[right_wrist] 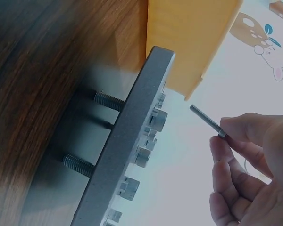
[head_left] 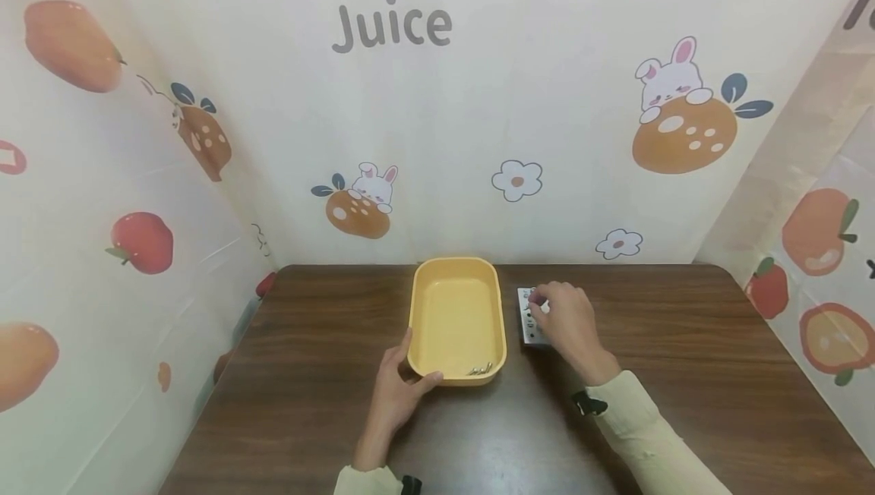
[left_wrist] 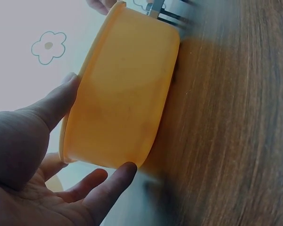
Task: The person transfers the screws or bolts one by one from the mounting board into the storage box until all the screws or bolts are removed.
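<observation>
My left hand [head_left: 396,392] holds the near left corner of a yellow plastic tray [head_left: 456,309], with the thumb at the near rim and fingers along the left side. Several small metal screws [head_left: 481,370] lie at the tray's near right end. Over a thick metal plate [right_wrist: 125,136] my right hand [head_left: 569,320] pinches a thin screw [right_wrist: 206,118] by its head between thumb and fingertips. The screw is tilted, its tip apart from the plate. Several bolts [right_wrist: 142,157] stand in the plate, heads up, and threaded shanks [right_wrist: 110,100] stick out beneath it.
The plate is close to the tray's right side on a brown wood-grain table [head_left: 683,373]. A cream curtain [head_left: 437,108] with printed fruit and rabbits hangs behind the table's far edge and along both sides.
</observation>
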`<state>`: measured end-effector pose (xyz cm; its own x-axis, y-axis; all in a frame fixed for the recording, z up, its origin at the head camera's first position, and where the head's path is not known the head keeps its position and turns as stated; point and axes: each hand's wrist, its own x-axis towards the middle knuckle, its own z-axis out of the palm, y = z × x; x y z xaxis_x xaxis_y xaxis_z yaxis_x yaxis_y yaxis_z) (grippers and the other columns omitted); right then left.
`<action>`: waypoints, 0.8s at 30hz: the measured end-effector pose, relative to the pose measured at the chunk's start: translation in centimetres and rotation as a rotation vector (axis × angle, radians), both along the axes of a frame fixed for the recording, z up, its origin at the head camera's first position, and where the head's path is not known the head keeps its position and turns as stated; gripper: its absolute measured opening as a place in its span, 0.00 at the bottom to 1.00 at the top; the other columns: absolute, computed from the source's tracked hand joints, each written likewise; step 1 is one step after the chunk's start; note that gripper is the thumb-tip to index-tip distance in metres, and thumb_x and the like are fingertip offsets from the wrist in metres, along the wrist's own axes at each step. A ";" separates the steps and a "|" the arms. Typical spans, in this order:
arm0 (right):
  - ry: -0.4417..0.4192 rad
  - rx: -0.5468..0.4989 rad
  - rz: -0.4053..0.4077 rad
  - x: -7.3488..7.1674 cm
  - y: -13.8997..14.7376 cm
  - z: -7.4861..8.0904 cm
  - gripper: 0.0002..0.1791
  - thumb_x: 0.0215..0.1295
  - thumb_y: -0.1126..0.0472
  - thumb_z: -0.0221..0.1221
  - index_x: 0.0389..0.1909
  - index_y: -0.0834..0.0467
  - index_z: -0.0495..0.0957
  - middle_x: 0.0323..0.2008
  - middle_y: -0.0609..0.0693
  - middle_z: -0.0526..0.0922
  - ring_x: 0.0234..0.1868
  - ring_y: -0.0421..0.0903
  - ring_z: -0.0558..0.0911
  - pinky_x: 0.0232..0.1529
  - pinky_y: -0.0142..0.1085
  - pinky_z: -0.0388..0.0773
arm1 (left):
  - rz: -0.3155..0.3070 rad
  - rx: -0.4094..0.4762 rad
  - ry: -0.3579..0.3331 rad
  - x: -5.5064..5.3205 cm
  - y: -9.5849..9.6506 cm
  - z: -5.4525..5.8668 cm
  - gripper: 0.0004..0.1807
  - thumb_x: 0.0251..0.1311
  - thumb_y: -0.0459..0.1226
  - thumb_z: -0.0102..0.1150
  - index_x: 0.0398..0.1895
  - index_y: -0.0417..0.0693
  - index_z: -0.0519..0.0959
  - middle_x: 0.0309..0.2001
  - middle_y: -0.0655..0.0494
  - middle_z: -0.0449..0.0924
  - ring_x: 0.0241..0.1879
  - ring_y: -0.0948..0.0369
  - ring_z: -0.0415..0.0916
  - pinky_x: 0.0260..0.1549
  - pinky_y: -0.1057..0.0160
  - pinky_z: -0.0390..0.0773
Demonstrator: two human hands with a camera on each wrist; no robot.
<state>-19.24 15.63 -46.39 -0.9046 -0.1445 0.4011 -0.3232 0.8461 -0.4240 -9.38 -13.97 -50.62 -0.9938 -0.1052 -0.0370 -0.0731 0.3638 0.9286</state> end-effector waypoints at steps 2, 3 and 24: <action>0.013 0.007 0.010 0.0 -0.1 0.0 0.02 0.63 0.67 0.69 0.34 0.63 0.88 0.33 0.55 0.89 0.39 0.58 0.84 0.46 0.55 0.79 | -0.001 0.002 -0.002 0.0 0.0 0.0 0.55 0.55 0.37 0.82 0.83 0.43 0.60 0.67 0.36 0.69 0.65 0.42 0.73 0.55 0.51 0.85; 0.018 0.011 0.015 0.1 -0.1 0.0 0.02 0.62 0.67 0.69 0.34 0.63 0.88 0.33 0.55 0.89 0.40 0.58 0.84 0.47 0.55 0.79 | -0.001 0.002 -0.004 0.0 0.0 0.0 0.55 0.55 0.37 0.82 0.83 0.43 0.60 0.67 0.36 0.69 0.65 0.42 0.73 0.55 0.51 0.85; 0.085 0.059 0.073 0.7 -1.5 0.9 0.05 0.57 0.68 0.73 0.30 0.55 0.89 0.31 0.51 0.88 0.35 0.54 0.82 0.43 0.53 0.77 | 0.020 -0.084 -0.021 -0.1 0.0 0.3 0.54 0.54 0.41 0.82 0.83 0.45 0.62 0.66 0.38 0.73 0.64 0.44 0.72 0.62 0.43 0.80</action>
